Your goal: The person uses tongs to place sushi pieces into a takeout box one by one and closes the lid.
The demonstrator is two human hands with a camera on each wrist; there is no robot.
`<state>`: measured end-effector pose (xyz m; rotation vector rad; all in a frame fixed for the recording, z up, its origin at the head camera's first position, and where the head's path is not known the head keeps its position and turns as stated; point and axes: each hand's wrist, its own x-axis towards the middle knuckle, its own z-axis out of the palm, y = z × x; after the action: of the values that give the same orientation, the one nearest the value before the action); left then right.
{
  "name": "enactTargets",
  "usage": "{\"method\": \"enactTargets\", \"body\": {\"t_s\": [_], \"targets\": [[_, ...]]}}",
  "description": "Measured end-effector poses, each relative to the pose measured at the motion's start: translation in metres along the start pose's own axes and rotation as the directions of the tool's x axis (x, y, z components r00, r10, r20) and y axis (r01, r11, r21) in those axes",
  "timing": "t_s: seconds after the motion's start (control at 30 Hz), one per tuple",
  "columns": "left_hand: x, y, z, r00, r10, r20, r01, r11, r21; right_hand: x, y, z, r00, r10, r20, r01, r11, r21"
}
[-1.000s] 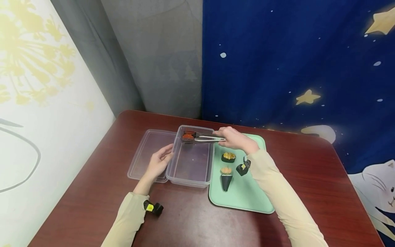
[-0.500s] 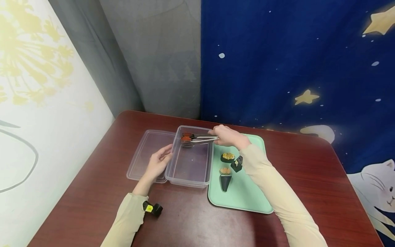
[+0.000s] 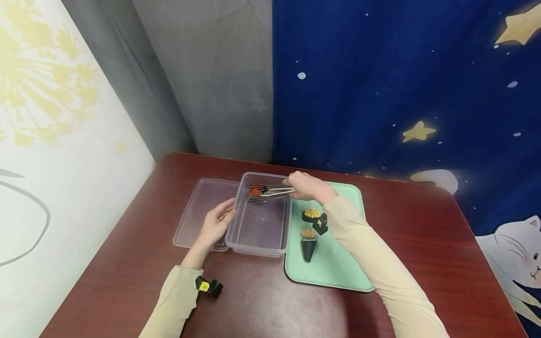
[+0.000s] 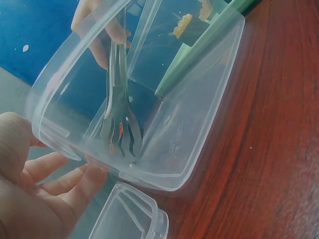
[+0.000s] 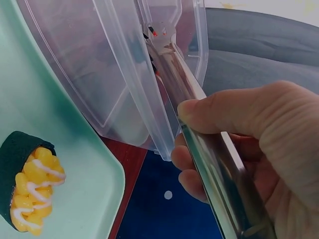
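**Right hand [image 3: 310,187] grips tongs [image 3: 274,190] inside the plastic box [image 3: 262,232]**

A clear lid [image 3: 196,211] lies on the table [image 3: 253,295], left of the box. The left hand [image 3: 215,225] touches the box's left side, its fingers loose rather than clenched. Inside the box, toward its far end, a small red piece [image 3: 255,192] shows between the tong ends; whether they pinch it I cannot tell. The right hand grasps the tongs' handles above the box's right edge. Just right of the box is a green tray [image 3: 338,267], bearing a corn-topped sushi [image 3: 312,213] and, nearer the person, a black cone [image 3: 309,249].
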<state>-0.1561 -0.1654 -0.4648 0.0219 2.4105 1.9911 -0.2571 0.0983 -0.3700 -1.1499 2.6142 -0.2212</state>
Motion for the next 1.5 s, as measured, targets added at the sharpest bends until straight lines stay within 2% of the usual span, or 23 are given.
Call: {"method": "enactTargets", "body": {"t_s": [0.23, 0.47, 0.87, 1.1, 1.33, 1.5], "targets": [[-0.001, -0.003, 0.002, 1.0, 0.013, -0.023, -0.013, 1.0, 0.019, -0.004, 0.003, 0.0, 1.0, -0.002, -0.016, 0.002, 1.0, -0.004], [-0.001, -0.006, 0.001, 0.998, 0.045, -0.047, -0.044, 0.999, 0.029, -0.029, 0.012, -0.003, 0.985, -0.039, -0.166, 0.049, 0.997, 0.057], [-0.002, -0.007, 0.0, 0.999, 0.041, -0.029, -0.041, 0.999, 0.02, -0.088, 0.037, 0.004, 0.926, -0.023, -0.378, 0.083, 0.986, 0.142], [-0.002, -0.006, 0.002, 0.998, 0.052, -0.027, -0.052, 0.999, 0.0, -0.128, 0.057, 0.016, 0.902, 0.056, -0.429, 0.018, 0.986, 0.169], [-0.003, -0.005, 0.002, 0.998, 0.048, -0.031, -0.048, 0.999, -0.002, -0.166, 0.082, 0.033, 0.84, 0.096, -0.534, -0.036, 0.992, 0.121], [-0.003, -0.005, 0.001, 0.999, 0.037, -0.022, -0.037, 0.999, -0.012, -0.184, 0.096, 0.049, 0.821, 0.16, -0.548, -0.095, 0.985, 0.145]]}}
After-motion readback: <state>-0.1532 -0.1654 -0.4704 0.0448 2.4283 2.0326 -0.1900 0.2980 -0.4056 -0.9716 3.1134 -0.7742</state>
